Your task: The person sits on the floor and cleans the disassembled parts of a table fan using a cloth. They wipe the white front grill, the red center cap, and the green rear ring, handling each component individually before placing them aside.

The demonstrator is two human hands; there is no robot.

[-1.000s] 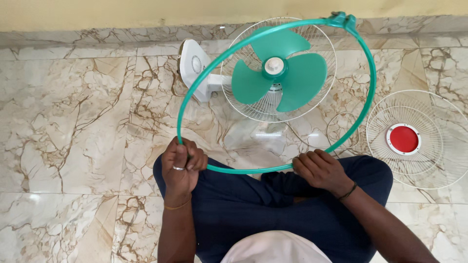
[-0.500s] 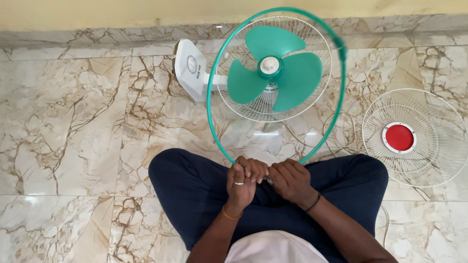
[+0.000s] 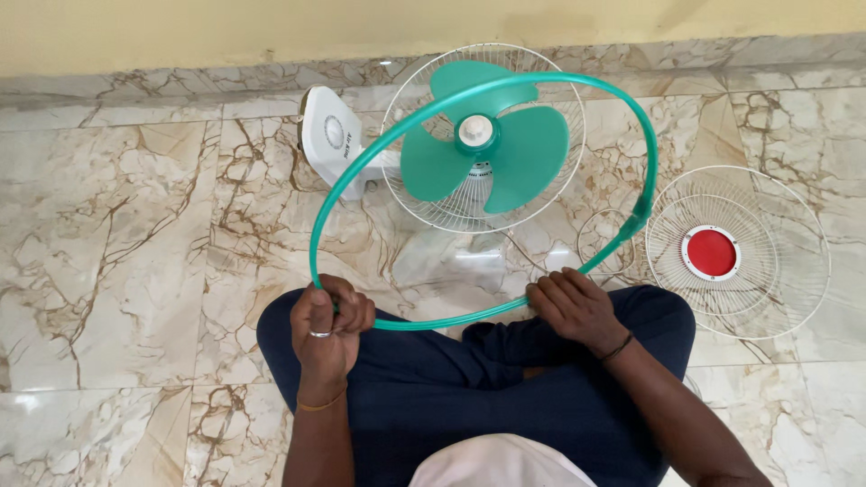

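I hold a large green plastic ring up in front of me over my crossed legs. My left hand grips its near left part in a fist, a ring on one finger. My right hand grips its near right part, fingers curled over the rim. A small green clasp sits on the ring's right side. Behind and through the ring lies a fan with green blades inside a white wire rear guard, its white base tipped to the left.
A white wire front guard with a red centre disc lies on the marble floor at the right. A thin white cord loops beside it. A yellow wall runs along the back.
My hands were together at the ring's near edge half a second ago; now they are spread apart again. The ring has turned, its clasp moving clockwise from the top to the right side.
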